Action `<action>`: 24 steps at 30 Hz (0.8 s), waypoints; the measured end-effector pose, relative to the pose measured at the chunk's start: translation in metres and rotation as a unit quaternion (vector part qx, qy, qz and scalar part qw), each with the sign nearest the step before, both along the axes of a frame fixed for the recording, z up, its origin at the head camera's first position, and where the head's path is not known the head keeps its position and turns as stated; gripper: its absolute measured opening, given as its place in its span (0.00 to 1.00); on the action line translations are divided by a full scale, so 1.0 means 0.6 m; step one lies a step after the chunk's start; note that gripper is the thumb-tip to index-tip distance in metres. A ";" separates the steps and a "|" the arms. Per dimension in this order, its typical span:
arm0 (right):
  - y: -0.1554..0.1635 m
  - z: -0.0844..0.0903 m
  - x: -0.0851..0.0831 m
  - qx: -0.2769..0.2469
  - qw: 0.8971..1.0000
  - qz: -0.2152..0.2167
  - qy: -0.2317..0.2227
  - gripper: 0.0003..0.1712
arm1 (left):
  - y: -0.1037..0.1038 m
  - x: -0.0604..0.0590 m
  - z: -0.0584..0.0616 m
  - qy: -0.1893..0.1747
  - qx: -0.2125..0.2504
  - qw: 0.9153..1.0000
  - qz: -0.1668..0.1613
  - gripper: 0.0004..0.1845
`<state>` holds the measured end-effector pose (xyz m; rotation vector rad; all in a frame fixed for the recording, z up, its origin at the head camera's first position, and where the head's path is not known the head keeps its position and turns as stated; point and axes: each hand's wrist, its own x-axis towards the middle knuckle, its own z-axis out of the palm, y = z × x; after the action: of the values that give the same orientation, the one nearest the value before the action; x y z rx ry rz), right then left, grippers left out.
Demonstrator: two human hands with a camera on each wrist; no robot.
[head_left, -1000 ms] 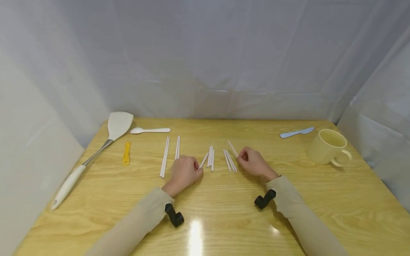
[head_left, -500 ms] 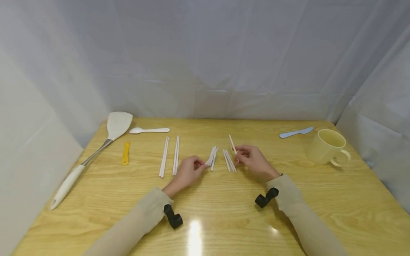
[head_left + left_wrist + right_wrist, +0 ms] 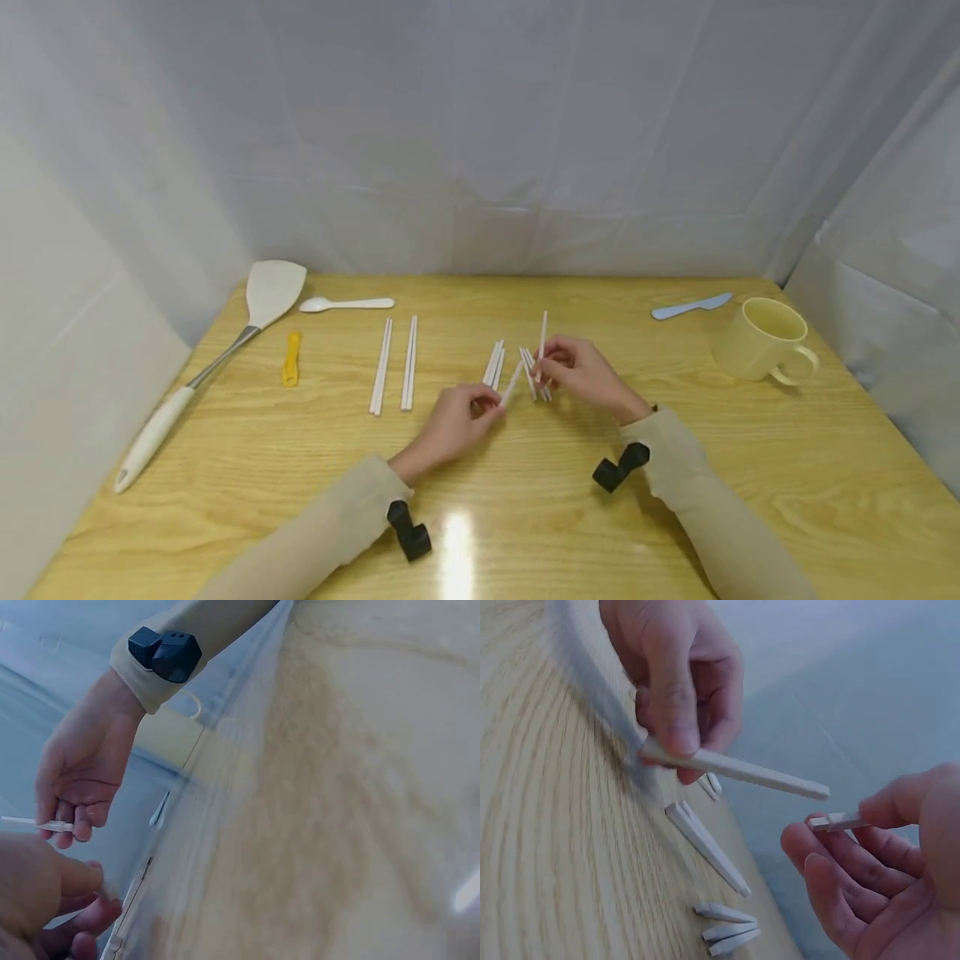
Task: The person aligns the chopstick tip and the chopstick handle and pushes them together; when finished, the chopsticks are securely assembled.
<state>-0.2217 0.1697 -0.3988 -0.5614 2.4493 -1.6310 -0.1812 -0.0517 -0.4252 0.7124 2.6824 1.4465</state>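
Short white sticks lie on the wooden table (image 3: 525, 500) in small groups: one group (image 3: 493, 360) at the middle, another (image 3: 527, 367) just right of it, partly behind my right hand. My left hand (image 3: 491, 402) pinches one white stick (image 3: 512, 383) by its near end, tilted up to the right. My right hand (image 3: 542, 360) pinches a second stick (image 3: 542, 332) that points away from me. The two hands are close together. In the right wrist view the left hand's stick (image 3: 735, 769) hangs above the lying sticks (image 3: 705, 840), and the right hand's stick (image 3: 840, 821) shows only its end.
Two longer pairs of white sticks (image 3: 395, 362) lie to the left. Further left are a yellow clip-like piece (image 3: 290, 360), a white spoon (image 3: 345, 305) and a spatula (image 3: 273, 292). A blue knife (image 3: 690, 307) and a cream mug (image 3: 761, 340) stand at the right. White sheeting surrounds the table.
My left hand has moved right with its stick, past the middle group. My right hand has shifted left and raised its stick, turning it straighter. The hands have come closer together.
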 end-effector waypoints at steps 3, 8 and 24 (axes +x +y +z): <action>-0.003 0.006 0.004 -0.028 1.000 -0.003 0.007 0.12 | 0.001 0.002 -0.002 0.000 -0.006 1.000 -0.018 0.02; -0.011 0.015 0.010 -0.059 0.998 -0.011 0.027 0.12 | 0.003 0.003 -0.007 0.018 -0.005 0.999 -0.039 0.02; -0.024 0.024 0.020 -0.097 0.995 0.037 0.003 0.12 | 0.009 0.006 -0.015 0.050 0.003 0.998 -0.049 0.03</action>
<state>-0.2094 0.1550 -0.3847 -0.6773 2.2581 -1.8519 -0.1779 -0.0463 -0.4344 0.9255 2.6733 1.4328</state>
